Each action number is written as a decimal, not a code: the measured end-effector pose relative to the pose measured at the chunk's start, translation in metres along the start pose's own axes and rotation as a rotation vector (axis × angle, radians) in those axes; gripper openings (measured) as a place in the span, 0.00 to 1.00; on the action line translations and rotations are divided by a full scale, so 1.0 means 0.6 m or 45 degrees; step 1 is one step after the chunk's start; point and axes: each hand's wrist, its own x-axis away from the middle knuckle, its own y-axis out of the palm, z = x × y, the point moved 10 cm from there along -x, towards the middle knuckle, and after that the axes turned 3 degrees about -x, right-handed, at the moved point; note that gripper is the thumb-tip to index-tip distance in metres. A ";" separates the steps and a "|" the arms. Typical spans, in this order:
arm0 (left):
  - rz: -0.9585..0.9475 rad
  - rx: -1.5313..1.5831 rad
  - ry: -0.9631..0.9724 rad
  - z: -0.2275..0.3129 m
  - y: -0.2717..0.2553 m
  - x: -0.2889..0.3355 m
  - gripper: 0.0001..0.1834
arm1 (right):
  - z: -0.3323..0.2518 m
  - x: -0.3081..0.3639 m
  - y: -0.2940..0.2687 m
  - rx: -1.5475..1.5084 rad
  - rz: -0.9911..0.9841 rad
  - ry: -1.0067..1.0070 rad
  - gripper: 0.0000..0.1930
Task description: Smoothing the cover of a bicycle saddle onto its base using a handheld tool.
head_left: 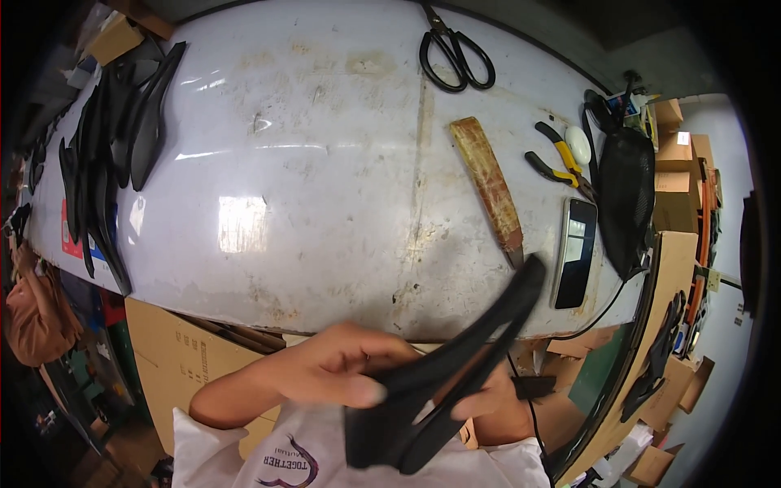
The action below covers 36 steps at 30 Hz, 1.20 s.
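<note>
- Both the left hand [338, 366] and the right hand [488, 403] are clamped on a black forked plastic saddle shell [439, 390], held just off the bench's near edge.
- A dark phone [575, 252] and a worn wooden-handled knife [488, 183] lie near the white bench's [309, 187] right edge.
- Black scissors [454, 53] rest at the far edge.
- A stack of black shells [110, 146] lines the left edge.

The right hand [488, 407] is largely hidden behind the black saddle shell [443, 382], so that only the fingertips below the shell and part of the wrist can be seen. The left hand [342, 370] is blurred, and its fingers [362, 394] cannot be told apart clearly where they are laid over the shell. The black parts stacked [106, 163] far up and left of the fingers are darkened near the picture's rim.
</note>
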 end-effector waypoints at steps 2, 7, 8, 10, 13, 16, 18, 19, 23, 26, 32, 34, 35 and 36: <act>-0.278 0.301 0.276 -0.032 -0.009 0.013 0.50 | -0.030 0.018 -0.052 -0.049 0.538 -0.305 0.24; 0.549 -0.091 0.583 -0.031 -0.059 0.008 0.41 | -0.043 -0.021 0.002 0.862 0.604 -0.202 0.23; 0.811 0.177 0.710 -0.007 -0.098 0.025 0.37 | -0.057 -0.047 0.029 1.290 0.322 0.186 0.19; 0.846 -0.001 0.770 0.069 -0.099 0.029 0.28 | -0.014 -0.020 -0.008 1.098 0.102 -0.081 0.13; 0.745 -0.411 0.453 0.074 -0.094 0.024 0.25 | -0.048 0.006 -0.073 0.479 0.924 -0.194 0.20; 0.574 -0.992 0.351 0.081 -0.055 0.008 0.24 | -0.063 -0.053 -0.030 0.769 0.556 -0.139 0.25; 0.532 -0.845 0.103 0.061 -0.046 0.000 0.27 | -0.051 -0.069 -0.010 0.840 0.398 -0.082 0.30; 0.531 -0.847 0.101 0.066 -0.040 0.002 0.27 | -0.050 -0.071 -0.001 0.802 0.387 -0.101 0.31; 0.433 -1.207 0.141 0.073 -0.015 -0.001 0.36 | -0.058 -0.066 0.005 0.911 0.346 -0.085 0.35; 0.411 -1.200 0.187 0.079 -0.005 0.002 0.34 | -0.061 -0.073 0.009 1.038 0.281 -0.158 0.30; 0.496 -1.307 0.068 0.069 -0.012 0.005 0.15 | -0.056 -0.065 0.008 0.893 0.288 0.052 0.12; 0.512 -1.374 -0.002 0.068 -0.010 0.007 0.16 | -0.059 -0.063 0.010 0.922 0.376 0.049 0.10; 0.509 -1.376 0.001 0.073 -0.009 0.007 0.16 | -0.061 -0.062 0.012 0.938 0.394 0.045 0.12; 0.470 -1.451 -0.042 0.074 -0.008 0.005 0.17 | -0.063 -0.061 0.012 0.955 0.414 0.041 0.13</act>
